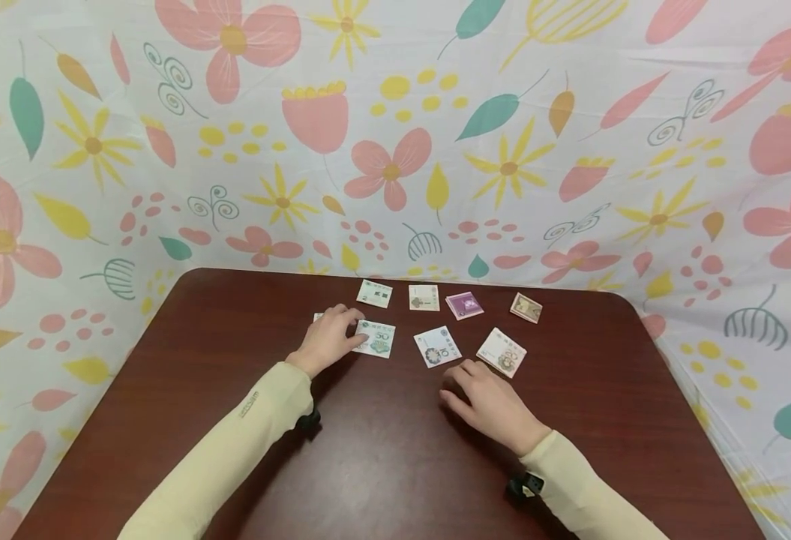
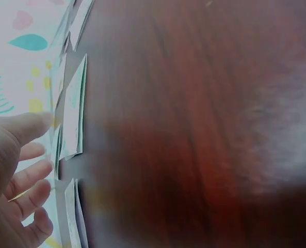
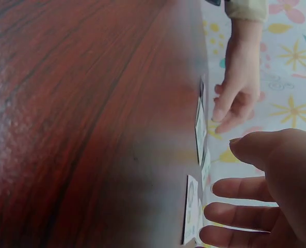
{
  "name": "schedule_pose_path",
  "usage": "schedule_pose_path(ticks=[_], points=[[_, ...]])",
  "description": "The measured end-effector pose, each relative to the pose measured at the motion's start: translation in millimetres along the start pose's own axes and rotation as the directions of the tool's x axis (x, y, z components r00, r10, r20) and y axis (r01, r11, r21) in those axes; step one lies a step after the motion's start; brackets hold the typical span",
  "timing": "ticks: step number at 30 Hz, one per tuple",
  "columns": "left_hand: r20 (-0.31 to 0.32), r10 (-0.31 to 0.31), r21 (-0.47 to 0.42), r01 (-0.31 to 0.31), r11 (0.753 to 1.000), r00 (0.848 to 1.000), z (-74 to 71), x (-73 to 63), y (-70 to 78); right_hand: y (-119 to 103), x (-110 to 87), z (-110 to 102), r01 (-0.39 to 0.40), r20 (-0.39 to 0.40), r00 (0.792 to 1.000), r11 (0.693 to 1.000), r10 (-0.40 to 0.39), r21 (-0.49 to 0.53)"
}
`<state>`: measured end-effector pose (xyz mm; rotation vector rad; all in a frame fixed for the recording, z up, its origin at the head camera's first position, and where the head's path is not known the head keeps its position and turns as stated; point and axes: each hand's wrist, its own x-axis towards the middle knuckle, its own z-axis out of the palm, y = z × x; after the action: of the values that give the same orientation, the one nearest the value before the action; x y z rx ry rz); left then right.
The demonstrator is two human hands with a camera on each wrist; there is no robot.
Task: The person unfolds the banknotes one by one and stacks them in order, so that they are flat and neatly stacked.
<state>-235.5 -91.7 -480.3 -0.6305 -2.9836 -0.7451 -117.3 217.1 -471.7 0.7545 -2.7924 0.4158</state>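
My left hand (image 1: 328, 341) hovers by the left edge of a folded green 50 banknote (image 1: 380, 339), partly overlapping it in the head view. In the left wrist view its thumb (image 2: 31, 126) and loosely bent fingers are apart, with nothing between them. Behind that hand peeks the corner of another note (image 1: 317, 316). Just in front of a folded 20 banknote (image 1: 501, 351) is my right hand (image 1: 492, 401), fingers relaxed and holding nothing. A blue 10 banknote (image 1: 438, 346) lies between the two hands.
Along the table's back edge lie a greenish note (image 1: 375, 293), a pale note marked 1 (image 1: 424, 298), a purple note (image 1: 465, 305) and a brown note (image 1: 526, 307). A flower-patterned cloth (image 1: 395, 210) hangs behind the dark wooden table (image 1: 368, 465).
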Motion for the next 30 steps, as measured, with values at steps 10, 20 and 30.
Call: schedule_pose_path(ticks=[10,20,30], points=[[0.093,-0.090,-0.012,0.091,0.996,0.992,0.2,15.3,3.6,-3.2,0.2,4.0,0.024,0.021,0.999,1.000,-0.024,0.011],[0.127,-0.109,-0.002,0.110,0.994,0.986,-2.0,16.9,4.9,-1.6,-0.8,3.3,0.031,0.032,0.999,0.999,-0.032,0.025],[0.183,-0.108,0.028,0.105,0.994,0.977,-4.4,19.7,6.0,0.6,-1.2,0.7,0.035,0.020,0.999,0.999,-0.035,0.028]])
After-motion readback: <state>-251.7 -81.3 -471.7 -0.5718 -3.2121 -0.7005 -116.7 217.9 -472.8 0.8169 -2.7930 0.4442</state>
